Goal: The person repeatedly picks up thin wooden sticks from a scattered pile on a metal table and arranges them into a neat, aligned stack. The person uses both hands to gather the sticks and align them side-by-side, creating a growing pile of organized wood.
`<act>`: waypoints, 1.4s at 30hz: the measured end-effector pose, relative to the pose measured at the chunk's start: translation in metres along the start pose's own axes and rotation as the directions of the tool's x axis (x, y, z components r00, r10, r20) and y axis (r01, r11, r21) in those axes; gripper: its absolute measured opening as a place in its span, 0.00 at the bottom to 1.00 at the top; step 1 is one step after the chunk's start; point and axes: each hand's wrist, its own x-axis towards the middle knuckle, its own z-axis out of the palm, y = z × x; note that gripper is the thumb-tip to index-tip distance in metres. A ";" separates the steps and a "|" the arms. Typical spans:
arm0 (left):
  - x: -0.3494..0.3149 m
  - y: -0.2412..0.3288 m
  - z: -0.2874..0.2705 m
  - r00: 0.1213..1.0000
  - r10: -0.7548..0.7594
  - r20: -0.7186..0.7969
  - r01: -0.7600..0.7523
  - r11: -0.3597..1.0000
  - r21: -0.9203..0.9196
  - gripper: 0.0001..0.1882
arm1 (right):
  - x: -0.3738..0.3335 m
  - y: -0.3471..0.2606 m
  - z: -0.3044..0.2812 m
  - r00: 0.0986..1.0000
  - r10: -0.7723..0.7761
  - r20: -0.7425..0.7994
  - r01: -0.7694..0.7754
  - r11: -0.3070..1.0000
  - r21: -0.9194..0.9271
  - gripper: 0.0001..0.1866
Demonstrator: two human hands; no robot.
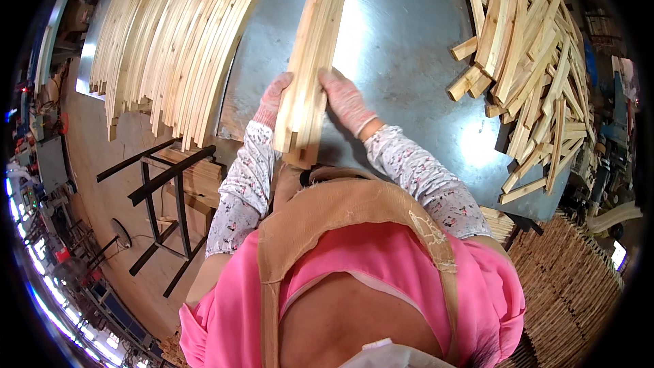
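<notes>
Wooden row left; jumbled heap right; bundle between.

The bundle of strips reads to me as pale yellow, streaked with fine grain. I see the row of strips at left as cream with small darker knots, and the heap at right as a warmer honey tone. On my left grip and right grip the gloves are mottled pink and white. The sleeves are white, sprinkled with dark and pinkish-red flecks. I pick up a vivid pink top, tan apron, blue-grey table and black stand.
</notes>
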 end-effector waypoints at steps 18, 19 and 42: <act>-0.100 0.052 -0.143 0.623 0.688 0.372 -0.073 -0.422 0.903 0.30 | 0.039 -0.049 0.186 0.966 0.223 0.133 -0.131 0.861 -0.491 0.39; -0.098 0.046 -0.141 0.592 0.684 0.426 -0.048 -0.497 0.866 0.33 | 0.044 -0.026 0.190 0.996 0.086 -0.010 -0.080 0.860 -0.504 0.35; -0.124 0.386 -0.323 0.451 0.855 -0.257 0.791 -0.250 0.559 0.32 | 0.101 -0.040 0.205 0.998 0.041 0.055 -0.019 0.936 -0.352 0.59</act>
